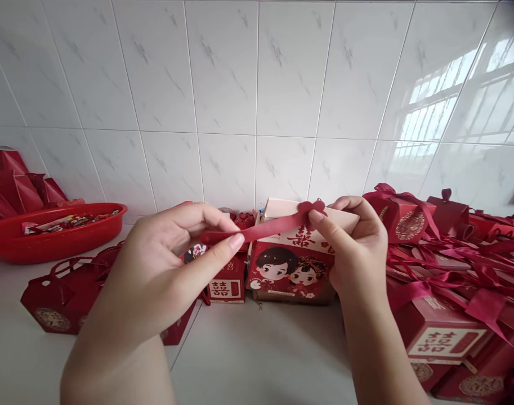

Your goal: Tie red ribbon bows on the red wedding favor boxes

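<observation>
In the head view a dark red strip (267, 229) is stretched between my two hands. My left hand (176, 259) is closed, pinching the strip's left part between thumb and fingers. My right hand (358, 242) is closed with its thumb on the scalloped, flower-like right end (311, 211). Just behind the strip stands a red box (293, 273) with a cartoon couple and a cream upper panel (282, 208). The right fingers are partly hidden behind that panel's right side; I cannot tell whether they grip it too.
A red basin (58, 242) with small wrapped items stands at the left. Red gift boxes (54, 304) sit near my left forearm. A smaller box (226, 281) stands behind my hands. Several ribboned boxes (446, 326) are piled at the right. A tiled wall (223, 95) rises behind.
</observation>
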